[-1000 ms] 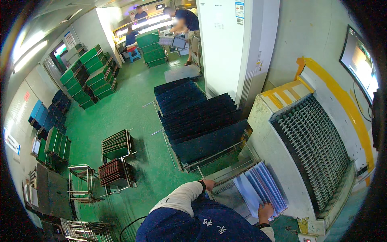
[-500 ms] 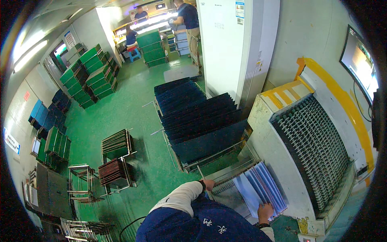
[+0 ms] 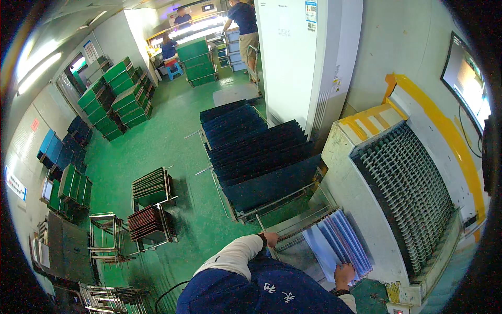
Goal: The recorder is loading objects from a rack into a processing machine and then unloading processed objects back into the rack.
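1. We are holding our two hands well apart, low in front of the body.
2. Our left hand (image 3: 271, 239) is touching the near side of a metal rack (image 3: 293, 239); its fingers are partly hiding, so we cannot tell whether they are closing round the bar.
3. Our right hand (image 3: 344, 275) is resting at the lower edge of the pale blue panels (image 3: 342, 243), fingers bending over them; we cannot tell whether it is gripping one.
4. These panels are leaning in a tight row at the right side of the rack, the leftmost one lying flatter and showing its broad face.
5. Just right of them, a machine (image 3: 361, 183) is standing with rows of rollers (image 3: 410, 193) facing up, yellow tape (image 3: 434, 118) edging its cover.
6. Beyond the rack, we are seeing dark blue panels (image 3: 266, 183) standing close together in a wire frame on the green floor (image 3: 183, 141).
7. Behind these, a tall white cabinet (image 3: 285, 57) is rising.
8. Farther off, a co-worker (image 3: 241, 21) is standing near a brightly lit desk, and another person (image 3: 168, 48) is sitting on a blue stool (image 3: 174, 71).
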### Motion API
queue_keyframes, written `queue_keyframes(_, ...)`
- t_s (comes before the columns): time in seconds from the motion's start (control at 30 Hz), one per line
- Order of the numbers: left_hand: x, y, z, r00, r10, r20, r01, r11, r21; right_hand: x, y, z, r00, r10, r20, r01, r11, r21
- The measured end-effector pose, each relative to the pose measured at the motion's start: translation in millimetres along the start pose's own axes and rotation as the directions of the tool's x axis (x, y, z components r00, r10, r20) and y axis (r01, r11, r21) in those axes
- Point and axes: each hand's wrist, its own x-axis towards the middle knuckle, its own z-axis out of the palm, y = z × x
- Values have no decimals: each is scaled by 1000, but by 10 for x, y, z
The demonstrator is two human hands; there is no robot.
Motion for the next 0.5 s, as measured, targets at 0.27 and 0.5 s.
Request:
queue_keyframes(0.27, 1, -12, 23, 998, -56, -11, 55, 997, -46, 8, -7, -2, 1000, -14, -3, 13, 999, -48)
queue_keyframes(0.5, -57, 298, -148, 999, -33, 24, 31, 994, 101, -26, 38, 8, 1000, 27, -5, -27, 1000, -6)
